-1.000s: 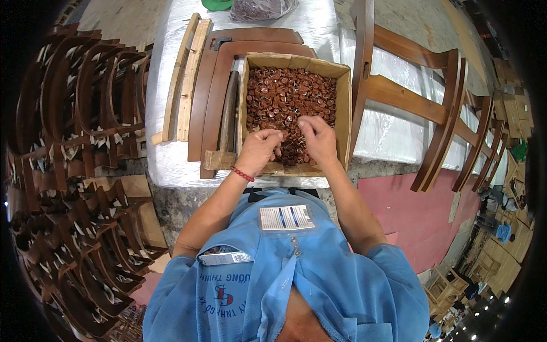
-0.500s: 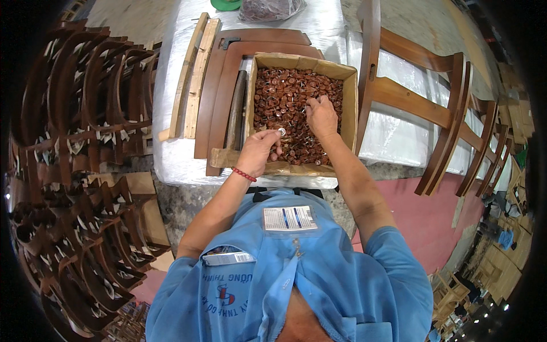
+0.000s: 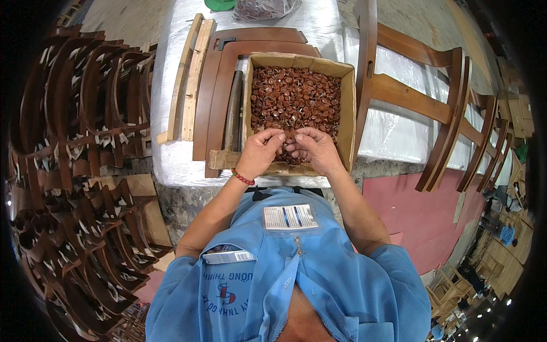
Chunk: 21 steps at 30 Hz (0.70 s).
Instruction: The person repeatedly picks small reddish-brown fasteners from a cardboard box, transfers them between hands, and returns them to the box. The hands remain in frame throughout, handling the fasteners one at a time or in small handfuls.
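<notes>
An open cardboard box holds a heap of small brown round-headed nail pieces with thin metal shanks. Over its near part my two hands meet, fingertips almost touching. My left hand, with a red bead bracelet at the wrist, is closed in a pinch; what it grips is hidden by the fingers. My right hand is pinched too, and a brown nail piece shows at its fingertips. Left of the box lies a wooden mallet, its dark handle pointing away from me.
Brown curved wooden frame parts and two pale wooden strips lie left on the plastic-wrapped table. A bag of dark pieces sits at the back. Brown chair frames stand right; stacked curved parts fill the left.
My right hand has come out of the heap, back toward me, to meet the left. The small whitish ring-shaped piece seen earlier at my left fingertips is now hidden.
</notes>
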Motion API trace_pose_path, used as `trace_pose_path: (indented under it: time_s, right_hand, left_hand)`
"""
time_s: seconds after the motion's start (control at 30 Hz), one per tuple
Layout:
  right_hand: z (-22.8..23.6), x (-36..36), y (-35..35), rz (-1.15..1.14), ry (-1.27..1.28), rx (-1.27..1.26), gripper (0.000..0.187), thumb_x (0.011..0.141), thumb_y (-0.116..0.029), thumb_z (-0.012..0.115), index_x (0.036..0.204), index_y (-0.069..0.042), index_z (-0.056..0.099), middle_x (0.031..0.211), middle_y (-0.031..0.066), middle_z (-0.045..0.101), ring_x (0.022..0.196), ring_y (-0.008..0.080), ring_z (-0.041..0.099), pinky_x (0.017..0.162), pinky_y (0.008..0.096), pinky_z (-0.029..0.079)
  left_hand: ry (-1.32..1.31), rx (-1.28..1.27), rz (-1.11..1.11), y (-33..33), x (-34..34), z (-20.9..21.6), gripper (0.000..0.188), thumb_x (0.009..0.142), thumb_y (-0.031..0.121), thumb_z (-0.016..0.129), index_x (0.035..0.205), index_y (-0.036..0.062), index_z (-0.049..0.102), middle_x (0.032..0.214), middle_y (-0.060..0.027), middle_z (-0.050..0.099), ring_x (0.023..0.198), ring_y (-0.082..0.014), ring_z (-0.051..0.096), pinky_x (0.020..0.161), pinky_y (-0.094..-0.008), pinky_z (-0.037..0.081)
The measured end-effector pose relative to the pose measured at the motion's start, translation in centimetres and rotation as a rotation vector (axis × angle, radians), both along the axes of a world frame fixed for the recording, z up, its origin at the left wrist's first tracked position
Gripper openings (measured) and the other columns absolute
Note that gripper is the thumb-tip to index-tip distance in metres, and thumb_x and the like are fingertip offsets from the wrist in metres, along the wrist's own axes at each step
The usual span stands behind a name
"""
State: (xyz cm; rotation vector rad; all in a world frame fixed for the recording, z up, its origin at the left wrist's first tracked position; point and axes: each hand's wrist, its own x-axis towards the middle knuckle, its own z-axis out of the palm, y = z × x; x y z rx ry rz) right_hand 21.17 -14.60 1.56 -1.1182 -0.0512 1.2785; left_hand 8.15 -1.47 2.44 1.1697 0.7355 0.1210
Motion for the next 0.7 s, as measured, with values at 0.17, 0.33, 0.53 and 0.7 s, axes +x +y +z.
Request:
trace_pose_path:
  time_s: [0.17, 0.33, 0.53, 0.7]
  right_hand:
    - [0.0, -0.3, -0.4, -0.038, 0.024, 0.031, 0.018, 0.091, -0.010, 0.060, 0.105, 0.001, 0.059, 0.096, 0.0107, 0.065, 0.086, 0.0197, 0.067, 0.069, 0.0288, 0.056]
    - [-0.2, -0.4, -0.5, -0.049, 0.043, 0.059, 0.016, 0.091, -0.010, 0.060, 0.104, 0.000, 0.059, 0.095, 0.0102, 0.066, 0.085, 0.0199, 0.067, 0.068, 0.0288, 0.056]
    - [-0.5, -0.4, -0.4, -0.027, 0.049, -0.048, 0.012, 0.091, -0.009, 0.058, 0.100, -0.001, 0.059, 0.093, 0.0108, 0.066, 0.083, 0.0194, 0.067, 0.067, 0.0288, 0.056]
    - [-0.6, -0.5, -0.2, -0.016, 0.092, -0.098, 0.012, 0.091, -0.010, 0.058, 0.098, 0.000, 0.059, 0.093, 0.0121, 0.066, 0.081, 0.0186, 0.067, 0.067, 0.0283, 0.055]
  left_hand:
    - [0.026, 0.057, -0.045, 0.0, 0.1, 0.6, 0.023, 0.093, 0.019, 0.059, 0.103, -0.0015, 0.065, 0.073, 0.0007, 0.061, 0.065, -0.0042, 0.053, 0.056, -0.0194, 0.042]
    - [0.019, 0.104, -0.049, 0.0, 0.1, 0.3, 0.024, 0.092, 0.019, 0.059, 0.102, -0.0021, 0.065, 0.072, 0.0007, 0.061, 0.064, -0.0047, 0.053, 0.055, -0.0199, 0.042]
    - [0.116, 0.038, -0.065, 0.3, 0.3, -0.5, 0.021, 0.091, 0.020, 0.060, 0.097, 0.0013, 0.066, 0.067, -0.0003, 0.060, 0.055, -0.0050, 0.051, 0.048, -0.0194, 0.039]
    - [0.157, -0.104, -0.045, 0.4, 0.3, -0.8, 0.020, 0.090, 0.019, 0.060, 0.095, 0.0007, 0.066, 0.067, -0.0013, 0.059, 0.056, -0.0074, 0.053, 0.049, -0.0202, 0.041]
